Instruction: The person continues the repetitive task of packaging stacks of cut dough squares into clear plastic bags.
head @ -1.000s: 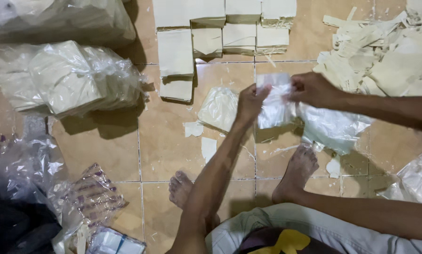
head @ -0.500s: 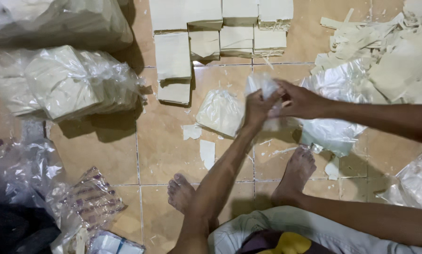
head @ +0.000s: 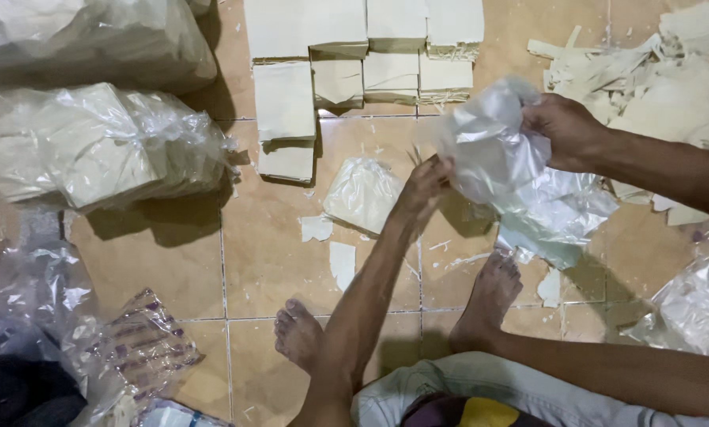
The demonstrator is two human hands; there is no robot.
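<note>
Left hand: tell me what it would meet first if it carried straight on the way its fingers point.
The left hand points up and to the right, its fingertips already at the clear plastic bag that the right hand grips. That bag comes first; beyond it probably the scrap pile, though depth is unclear.

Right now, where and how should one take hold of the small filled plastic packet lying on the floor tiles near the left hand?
Probably by its two long edges, coming from above. The packet lies flat on the floor, with bare tile along its lower side and the left hand at its right. Its middle looks puffed and slippery, so pinching the edges should hold better.
</note>
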